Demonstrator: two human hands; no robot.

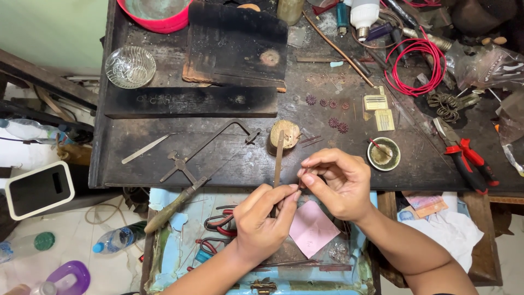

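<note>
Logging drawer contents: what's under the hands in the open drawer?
A pink paper square lies below the right hand; red-handled pliers sit beside the left hand. Whatever is directly beneath the hands and forearms is covered.

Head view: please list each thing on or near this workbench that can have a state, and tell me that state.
Left hand: fingers pinched on a thin file.
Right hand: fingertips pinched together on something too small to tell.
Glass bowl: upright, looks empty.
Red pliers: lying flat, handles slightly apart.
Red wire: coiled.
Jeweller's saw: lying flat, unused.
Small round dish: upright, a thin stick lies in it.
Pink paper: lying flat in the drawer.
</note>
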